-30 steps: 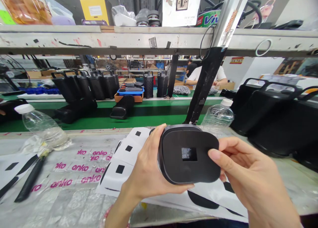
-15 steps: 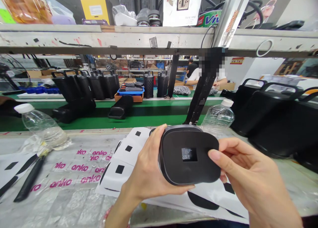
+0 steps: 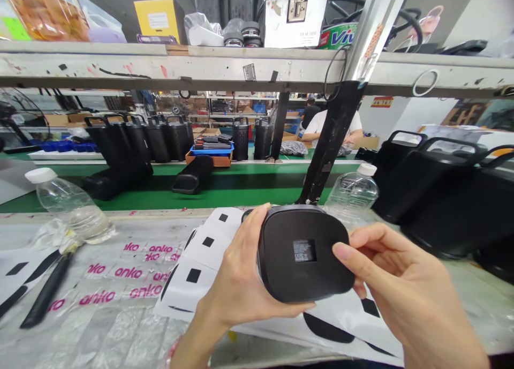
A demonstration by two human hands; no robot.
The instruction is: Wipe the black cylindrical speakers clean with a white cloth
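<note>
A black device with a rounded end facing me is gripped by my left hand, the fingers wrapped round its left side and underneath. Over that end lies a flat black rounded sheet with a small square window, through which fine print shows. My right hand pinches the sheet's right edge between thumb and fingers. White sheets with black squares and black shapes lie on the table beneath both hands.
Left on the table are a clear bottle and a black-handled brush. Another bottle stands near a dark post. Black speakers line the right. Beyond is a green belt; a person sits further back.
The black sheet has shifted slightly left and now sits closer over the device's end, my right hand moving with it. A light-coloured object has appeared at the far left of the belt.
</note>
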